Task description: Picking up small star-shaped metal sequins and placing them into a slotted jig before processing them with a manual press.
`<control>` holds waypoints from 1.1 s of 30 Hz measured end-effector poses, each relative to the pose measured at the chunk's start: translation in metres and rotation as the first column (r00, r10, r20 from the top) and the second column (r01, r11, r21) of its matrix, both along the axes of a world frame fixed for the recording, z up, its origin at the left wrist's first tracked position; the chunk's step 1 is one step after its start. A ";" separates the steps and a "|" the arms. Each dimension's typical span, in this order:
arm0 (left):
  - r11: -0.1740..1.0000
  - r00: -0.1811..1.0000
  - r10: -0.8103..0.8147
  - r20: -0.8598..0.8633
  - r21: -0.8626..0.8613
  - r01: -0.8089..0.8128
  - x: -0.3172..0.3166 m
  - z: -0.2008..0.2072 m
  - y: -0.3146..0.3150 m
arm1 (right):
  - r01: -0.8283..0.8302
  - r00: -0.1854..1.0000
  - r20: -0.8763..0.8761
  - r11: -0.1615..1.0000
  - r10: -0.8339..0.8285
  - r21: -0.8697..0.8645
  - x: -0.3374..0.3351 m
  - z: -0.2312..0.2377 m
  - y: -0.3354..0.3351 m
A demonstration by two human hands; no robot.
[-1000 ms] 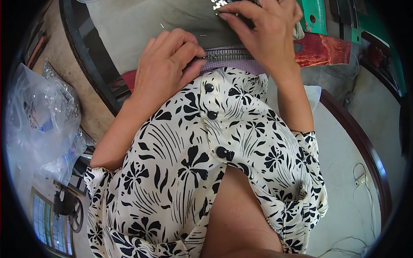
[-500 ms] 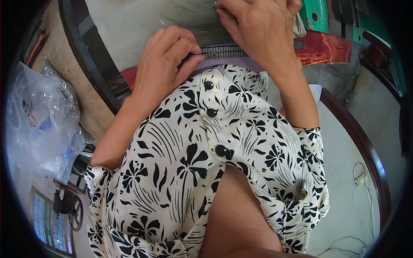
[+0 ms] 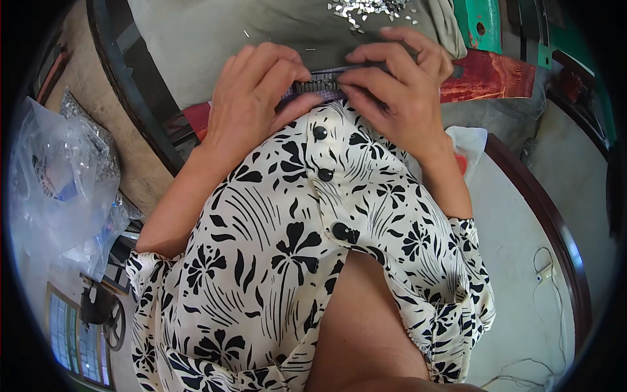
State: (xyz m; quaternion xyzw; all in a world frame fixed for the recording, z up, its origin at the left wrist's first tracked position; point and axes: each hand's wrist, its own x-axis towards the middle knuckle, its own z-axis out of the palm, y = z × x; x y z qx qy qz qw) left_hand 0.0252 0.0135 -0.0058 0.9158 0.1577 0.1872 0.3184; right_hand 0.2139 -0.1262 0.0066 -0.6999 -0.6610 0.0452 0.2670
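Observation:
A narrow dark strip with a row of small upright metal pieces (image 3: 317,85) lies across the near edge of the cloth, close to my shirt. My left hand (image 3: 251,88) is closed on its left end, fingers bent over the far side and thumb along the near side. At the row's right part, the index finger and thumb of my right hand (image 3: 401,85) come together. Whatever they pinch there is too small to tell, and the other fingers are bent and raised. Beyond my right hand, a heap of small silvery metal pieces (image 3: 372,9) is spread on the grey-green cloth (image 3: 215,39).
Two thin metal slivers lie loose on the cloth. A green metal part (image 3: 480,26) and a red patterned sheet (image 3: 490,75) are at the right. Clear plastic bags (image 3: 65,183) sit at the left beside a dark metal frame bar (image 3: 130,98). Cables (image 3: 555,307) trail at lower right.
My right hand has come back from the heap of metal pieces to the strip, uncovering the heap. My left hand stays at the strip's left end, its thumb slightly further right.

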 end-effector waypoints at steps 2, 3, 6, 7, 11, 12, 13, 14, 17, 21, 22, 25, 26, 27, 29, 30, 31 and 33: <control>0.998 0.999 -0.035 0.008 0.053 0.035 0.005 0.001 -0.001 | 0.004 1.000 -0.012 1.000 -0.004 0.023 -0.001 0.002 0.000; 0.998 0.999 -0.036 0.011 0.056 0.035 0.008 0.001 -0.002 | 0.010 1.000 -0.023 0.999 -0.009 0.043 0.000 0.003 0.001; 0.993 0.998 -0.068 -0.001 0.093 0.068 0.014 0.000 -0.004 | 0.092 0.995 0.035 0.993 -0.095 0.072 0.014 0.006 0.012; 0.993 0.998 -0.067 0.002 0.097 0.067 0.014 -0.001 -0.005 | 0.089 0.995 0.028 0.992 -0.092 0.091 0.021 0.002 0.019; 0.991 0.997 -0.079 -0.021 0.105 0.080 0.015 -0.002 -0.005 | 0.084 0.988 -0.149 0.922 -0.029 0.378 0.027 -0.022 0.062; 0.993 0.998 -0.063 -0.025 0.101 0.065 0.015 -0.001 -0.006 | 0.036 0.975 -0.186 0.736 0.123 0.676 0.029 -0.032 0.074; 0.993 0.998 -0.064 -0.026 0.100 0.066 0.014 0.001 -0.006 | 0.018 0.987 -0.136 0.768 0.090 0.640 0.031 -0.033 0.074; 0.997 0.999 -0.048 -0.018 0.059 0.049 0.014 0.003 -0.006 | 0.020 0.987 -0.137 0.770 0.088 0.638 0.033 -0.033 0.073; 1.000 0.999 -0.026 -0.018 0.006 0.026 0.013 0.006 -0.006 | -0.075 0.995 0.087 0.887 0.039 0.456 0.030 -0.024 0.074; 0.999 0.999 -0.036 -0.037 0.006 0.036 0.003 0.003 -0.005 | -0.039 0.999 -0.016 0.997 0.041 0.071 0.022 0.016 0.074; 0.999 0.999 -0.038 -0.038 0.005 0.038 0.000 0.003 -0.003 | -0.037 0.999 -0.017 0.997 0.039 0.071 0.022 0.016 0.073; 1.000 0.999 -0.009 -0.040 -0.030 0.008 -0.007 0.007 -0.001 | -0.021 1.000 0.022 0.997 0.019 0.078 0.024 0.009 0.073; 0.995 0.998 0.042 -0.052 -0.091 -0.046 -0.008 0.011 -0.002 | -0.048 0.998 -0.020 0.972 0.055 0.231 0.027 -0.005 0.075; 0.983 0.993 0.098 -0.069 -0.148 -0.107 -0.008 0.014 -0.003 | -0.073 0.993 -0.059 0.922 0.102 0.380 0.027 -0.015 0.076; 0.984 0.996 0.078 -0.046 -0.154 -0.085 -0.011 0.011 0.000 | -0.055 0.978 -0.149 0.873 0.144 0.484 0.024 -0.022 0.074; 0.985 0.998 0.060 -0.024 -0.160 -0.063 -0.013 0.010 0.001 | -0.025 0.952 -0.234 0.815 0.195 0.579 0.022 -0.026 0.073; 0.985 0.998 0.061 -0.023 -0.160 -0.064 -0.013 0.009 0.001 | -0.026 0.952 -0.233 0.815 0.196 0.579 0.021 -0.034 0.071; 0.979 0.997 0.076 -0.021 -0.186 -0.079 -0.012 0.009 -0.001 | -0.049 0.969 -0.120 0.647 0.215 0.761 0.022 -0.049 0.068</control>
